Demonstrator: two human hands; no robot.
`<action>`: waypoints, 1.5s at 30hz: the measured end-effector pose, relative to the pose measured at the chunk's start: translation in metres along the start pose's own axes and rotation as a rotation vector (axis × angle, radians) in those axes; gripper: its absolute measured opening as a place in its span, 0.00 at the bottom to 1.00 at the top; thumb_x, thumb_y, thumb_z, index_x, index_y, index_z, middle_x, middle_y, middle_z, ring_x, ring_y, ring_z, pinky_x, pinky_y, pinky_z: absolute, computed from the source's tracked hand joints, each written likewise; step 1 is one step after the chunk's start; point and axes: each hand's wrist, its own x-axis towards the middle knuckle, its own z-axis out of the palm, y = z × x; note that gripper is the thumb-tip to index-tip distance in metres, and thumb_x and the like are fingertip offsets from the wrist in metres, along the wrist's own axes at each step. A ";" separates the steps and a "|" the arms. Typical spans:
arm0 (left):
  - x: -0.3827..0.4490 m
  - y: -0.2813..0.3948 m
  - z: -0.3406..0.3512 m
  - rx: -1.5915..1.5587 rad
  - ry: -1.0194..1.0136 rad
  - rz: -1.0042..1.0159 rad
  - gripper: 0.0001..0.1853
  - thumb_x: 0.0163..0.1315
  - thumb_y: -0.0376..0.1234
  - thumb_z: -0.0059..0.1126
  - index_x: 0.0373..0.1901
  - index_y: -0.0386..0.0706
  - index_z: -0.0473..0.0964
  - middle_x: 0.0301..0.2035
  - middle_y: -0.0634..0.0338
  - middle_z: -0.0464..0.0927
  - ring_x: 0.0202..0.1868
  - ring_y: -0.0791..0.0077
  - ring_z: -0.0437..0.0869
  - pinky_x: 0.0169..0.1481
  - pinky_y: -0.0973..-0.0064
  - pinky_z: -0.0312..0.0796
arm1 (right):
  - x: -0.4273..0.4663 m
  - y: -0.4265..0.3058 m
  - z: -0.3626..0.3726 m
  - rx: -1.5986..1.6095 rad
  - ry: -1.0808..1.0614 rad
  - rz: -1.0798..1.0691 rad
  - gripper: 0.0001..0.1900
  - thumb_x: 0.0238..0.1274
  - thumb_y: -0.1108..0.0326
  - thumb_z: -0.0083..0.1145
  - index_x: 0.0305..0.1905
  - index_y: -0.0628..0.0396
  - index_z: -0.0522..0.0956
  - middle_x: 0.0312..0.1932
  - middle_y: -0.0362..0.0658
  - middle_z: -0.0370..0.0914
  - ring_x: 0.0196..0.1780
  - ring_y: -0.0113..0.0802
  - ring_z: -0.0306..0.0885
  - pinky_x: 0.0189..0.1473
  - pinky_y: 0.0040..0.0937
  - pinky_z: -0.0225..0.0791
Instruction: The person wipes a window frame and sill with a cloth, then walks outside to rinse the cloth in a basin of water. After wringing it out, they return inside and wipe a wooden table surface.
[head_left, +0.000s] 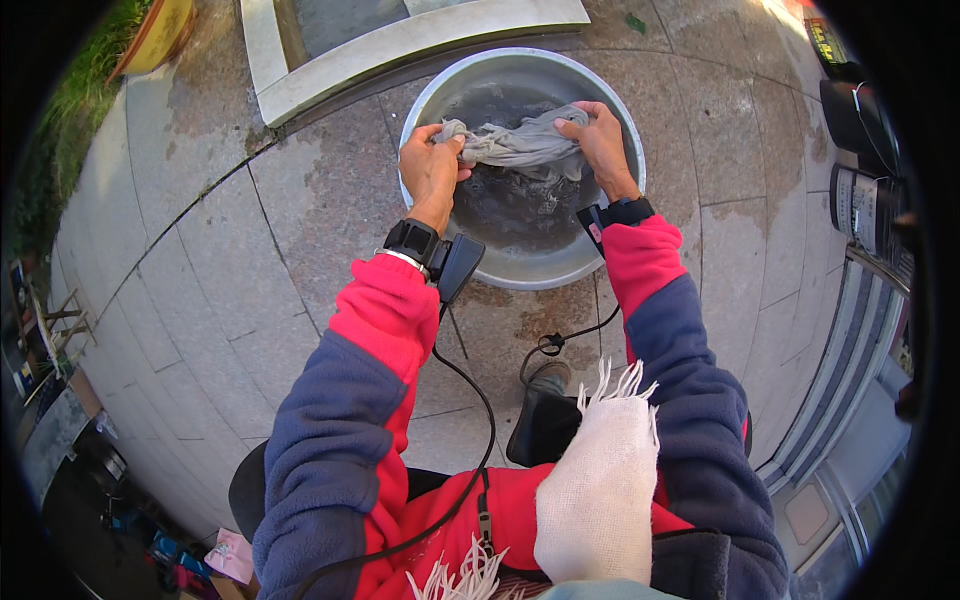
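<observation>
A wet, bunched grey cloth (517, 146) is stretched between both hands above the dark water (517, 217) of a round metal basin (517, 279). My left hand (433, 166) grips its left end near the basin's left rim. At the right, my right hand (601, 142) pinches the other end between thumb and fingers. Part of the cloth's lower edge hangs close to the water; whether it touches is unclear. Dark straps with attached devices sit on both wrists, and black cables run back from them.
The basin stands on stone paving (315, 225), beside a pale raised stone edging (420, 45). A fringed white scarf (600, 480) hangs before my lap. Black containers (862, 210) stand at the right, near steps (825, 367). A yellow planter (161, 37) is at the upper left.
</observation>
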 end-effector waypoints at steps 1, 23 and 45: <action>0.001 0.001 -0.001 0.046 -0.010 -0.030 0.20 0.62 0.31 0.58 0.56 0.36 0.72 0.40 0.52 0.79 0.33 0.69 0.84 0.28 0.75 0.79 | -0.001 0.003 0.000 -0.192 0.030 -0.001 0.25 0.47 0.64 0.71 0.52 0.57 0.74 0.38 0.46 0.81 0.41 0.46 0.80 0.46 0.38 0.72; 0.013 -0.024 -0.007 -0.227 -0.512 -0.068 0.22 0.69 0.51 0.49 0.48 0.42 0.74 0.43 0.57 0.79 0.44 0.67 0.82 0.45 0.67 0.76 | -0.080 -0.070 0.072 -0.217 -0.118 -0.494 0.19 0.59 0.53 0.52 0.32 0.62 0.76 0.27 0.60 0.78 0.34 0.59 0.78 0.39 0.52 0.70; 0.021 -0.039 0.000 -0.494 -0.596 -0.558 0.26 0.62 0.60 0.53 0.41 0.46 0.75 0.43 0.55 0.78 0.50 0.61 0.79 0.48 0.59 0.74 | -0.082 -0.032 0.086 -0.131 -0.173 -0.287 0.17 0.55 0.55 0.55 0.37 0.60 0.76 0.31 0.59 0.79 0.37 0.60 0.78 0.41 0.54 0.68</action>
